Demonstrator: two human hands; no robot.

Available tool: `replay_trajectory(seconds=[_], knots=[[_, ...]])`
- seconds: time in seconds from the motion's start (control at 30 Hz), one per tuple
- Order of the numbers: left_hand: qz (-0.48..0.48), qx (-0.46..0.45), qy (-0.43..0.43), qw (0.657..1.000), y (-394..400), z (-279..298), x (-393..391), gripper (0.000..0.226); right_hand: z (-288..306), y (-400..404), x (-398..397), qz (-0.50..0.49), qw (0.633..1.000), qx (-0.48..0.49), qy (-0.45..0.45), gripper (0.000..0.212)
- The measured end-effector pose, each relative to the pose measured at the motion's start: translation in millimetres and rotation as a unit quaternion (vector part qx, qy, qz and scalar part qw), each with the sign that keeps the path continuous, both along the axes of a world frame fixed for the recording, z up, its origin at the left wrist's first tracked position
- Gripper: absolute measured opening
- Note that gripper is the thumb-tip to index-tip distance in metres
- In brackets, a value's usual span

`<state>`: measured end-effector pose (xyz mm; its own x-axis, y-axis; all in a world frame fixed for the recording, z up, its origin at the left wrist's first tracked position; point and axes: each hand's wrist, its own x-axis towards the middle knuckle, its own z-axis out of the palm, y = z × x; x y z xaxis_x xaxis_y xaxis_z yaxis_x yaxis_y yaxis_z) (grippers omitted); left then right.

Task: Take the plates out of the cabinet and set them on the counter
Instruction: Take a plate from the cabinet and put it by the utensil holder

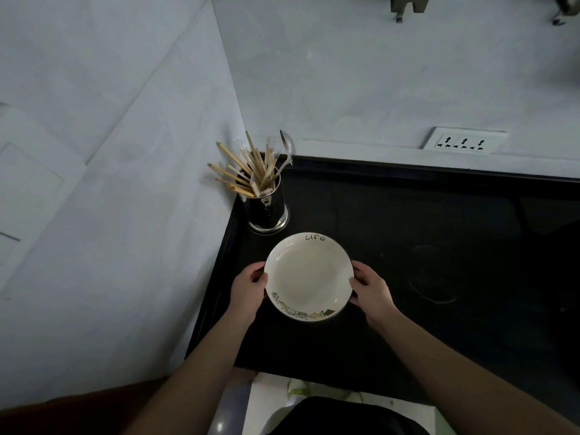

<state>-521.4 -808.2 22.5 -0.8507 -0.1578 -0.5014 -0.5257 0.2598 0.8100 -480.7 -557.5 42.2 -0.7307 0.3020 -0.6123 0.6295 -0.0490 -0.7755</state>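
A white plate (309, 274) with the word "life" on its far rim and a small pattern on its near rim is over the black counter (408, 221), near the left corner. My left hand (248, 293) grips its left edge and my right hand (372, 290) grips its right edge. I cannot tell whether the plate rests on the counter or hangs just above it. No cabinet is in view.
A metal holder (268, 208) full of wooden chopsticks and a spoon stands just beyond the plate, in the counter's back left corner. White walls close off the left and back. A wall socket (461, 142) sits above the counter's back edge.
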Motion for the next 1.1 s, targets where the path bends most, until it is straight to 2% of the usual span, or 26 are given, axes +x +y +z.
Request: replay_trajectory(seconds=[0.13, 0.27, 0.43, 0.5, 0.6, 0.67, 0.77, 0.83, 0.97, 1.1], knots=[[0.017, -0.035, -0.010, 0.999, 0, 4, 3, 0.039, 3, 6, -2, 0.043, 0.998, 0.040, -0.007, 0.041], [-0.015, -0.169, 0.040, 0.985, -4, 14, 16, 0.033, 12, 16, 2, 0.126, 0.981, 0.145, -0.036, 0.047], [-0.154, -0.283, 0.102, 0.941, 0, 45, 32, 0.039, 32, 21, 14, 0.304, 0.915, 0.264, -0.030, 0.042], [-0.200, -0.351, 0.134, 0.905, 6, 61, 41, 0.042, 44, 20, 19, 0.350, 0.885, 0.308, -0.015, 0.045], [-0.225, -0.469, 0.172, 0.836, 16, 87, 62, 0.045, 63, 18, 30, 0.399, 0.832, 0.385, 0.019, 0.050], [-0.239, -0.515, 0.168, 0.806, 21, 100, 76, 0.050, 71, 16, 39, 0.414, 0.790, 0.447, 0.069, 0.052], [-0.257, -0.549, 0.165, 0.778, 27, 116, 101, 0.057, 78, 11, 53, 0.419, 0.742, 0.506, 0.130, 0.055], [-0.257, -0.551, 0.164, 0.777, 28, 123, 118, 0.062, 80, 6, 61, 0.433, 0.720, 0.525, 0.136, 0.057], [-0.261, -0.560, 0.153, 0.771, 20, 140, 140, 0.075, 91, -2, 78, 0.432, 0.719, 0.519, 0.164, 0.058], [-0.282, -0.560, 0.154, 0.763, 12, 155, 151, 0.078, 111, -4, 97, 0.396, 0.727, 0.529, 0.188, 0.059]])
